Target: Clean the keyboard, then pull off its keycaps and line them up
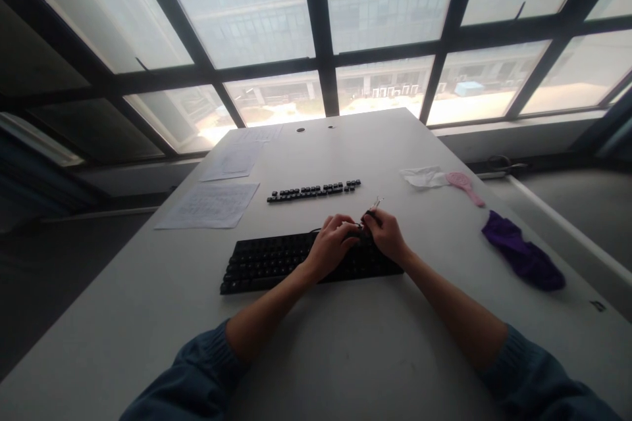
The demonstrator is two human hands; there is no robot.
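A black keyboard (276, 260) lies on the white table in front of me, partly covered by my hands. In my right hand (388, 231), above the keyboard's upper right part, is a small keycap puller, its thin wire prongs (378, 201) pointing up and away. My left hand (334, 245) is bent over the keyboard right beside it, fingertips close to the puller. Those fingers are curled together, and what they pinch is hidden. Beyond the keyboard, loose black keycaps (316, 191) lie in rows.
Sheets of paper (210, 205) lie on the table's left side. Toward the right are a white tissue (423, 177), a pink handled item (464, 185) and a purple cloth (522, 253). Large windows (385, 0) stand behind the table (345, 342).
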